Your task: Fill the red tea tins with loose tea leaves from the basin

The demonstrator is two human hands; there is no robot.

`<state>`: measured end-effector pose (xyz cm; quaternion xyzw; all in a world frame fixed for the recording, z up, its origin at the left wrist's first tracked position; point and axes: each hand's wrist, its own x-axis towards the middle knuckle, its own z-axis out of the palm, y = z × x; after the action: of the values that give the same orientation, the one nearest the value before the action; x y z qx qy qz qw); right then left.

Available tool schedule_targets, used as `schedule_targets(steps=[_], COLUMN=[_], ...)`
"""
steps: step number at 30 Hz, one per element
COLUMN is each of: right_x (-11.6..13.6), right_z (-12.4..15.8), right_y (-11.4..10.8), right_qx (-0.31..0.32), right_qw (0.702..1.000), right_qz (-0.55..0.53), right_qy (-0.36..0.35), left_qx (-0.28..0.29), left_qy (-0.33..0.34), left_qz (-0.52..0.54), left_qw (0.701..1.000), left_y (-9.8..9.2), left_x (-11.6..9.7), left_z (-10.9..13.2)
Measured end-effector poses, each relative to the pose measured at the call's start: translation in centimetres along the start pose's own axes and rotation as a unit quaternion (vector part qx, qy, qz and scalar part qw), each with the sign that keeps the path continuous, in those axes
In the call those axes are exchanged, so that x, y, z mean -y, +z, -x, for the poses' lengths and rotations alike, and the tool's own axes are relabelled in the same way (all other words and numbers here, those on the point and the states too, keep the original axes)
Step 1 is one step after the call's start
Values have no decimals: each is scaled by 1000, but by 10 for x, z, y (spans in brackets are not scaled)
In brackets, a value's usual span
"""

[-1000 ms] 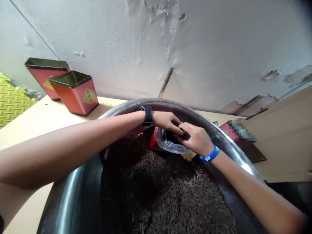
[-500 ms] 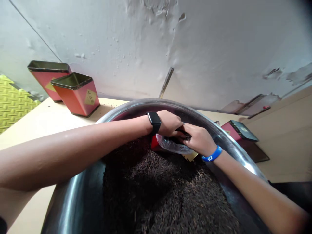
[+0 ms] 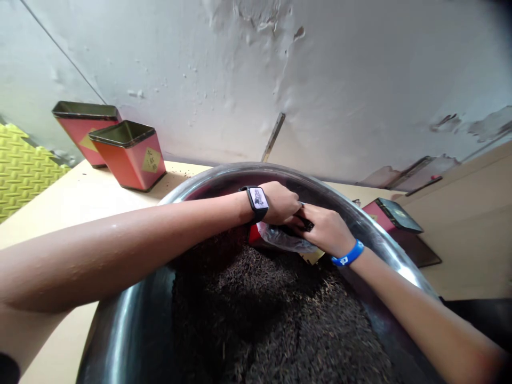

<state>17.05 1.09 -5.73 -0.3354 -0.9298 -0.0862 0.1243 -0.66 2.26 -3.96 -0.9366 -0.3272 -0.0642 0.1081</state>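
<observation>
A red tin [image 3: 254, 234] lined with a clear plastic bag [image 3: 286, 240] sits among dark loose tea leaves [image 3: 276, 314] in a large metal basin [image 3: 124, 325]. My left hand [image 3: 282, 202], with a black watch at the wrist, is closed at the far side of the bag's mouth; its fingertips are hidden. Touching it from the right, my right hand [image 3: 326, 226], above a blue wristband, curls its fingers over the bag's right side. Dark leaves show in the gap under its fingers. Part of a yellow label [image 3: 312, 256] is visible below this hand.
Two open red tins, one behind [image 3: 90, 130] and one in front [image 3: 134, 157], stand left on the pale table [image 3: 44, 213]. A closed red tin [image 3: 394, 216] is right of the basin. A peeling wall [image 3: 224, 80] rises behind; yellow matting [image 3: 28, 170] lies far left.
The watch screen has lit up, and my left wrist has shifted slightly right. Both hands stay together at the bag's mouth. The view has moved a little.
</observation>
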Motion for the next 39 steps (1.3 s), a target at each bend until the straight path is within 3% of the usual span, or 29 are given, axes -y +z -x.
schedule_targets(steps=[11, 18, 27, 39], right_x=[1, 0, 4, 38], right_z=[1, 1, 4, 10], right_y=[-1, 1, 0, -14], right_qx=[-6, -18, -53, -151], right_qw=[1000, 999, 997, 973], right_qz=[-9, -38, 33, -151], right_qy=[9, -7, -44, -84], left_qx=[8, -17, -19, -19], left_qy=[-8, -13, -6, -26], left_qz=[30, 47, 85, 171], left_qw=[999, 999, 996, 985], left_y=[0, 4, 7, 13], left_x=[0, 3, 13, 32], left_z=[0, 1, 1, 1])
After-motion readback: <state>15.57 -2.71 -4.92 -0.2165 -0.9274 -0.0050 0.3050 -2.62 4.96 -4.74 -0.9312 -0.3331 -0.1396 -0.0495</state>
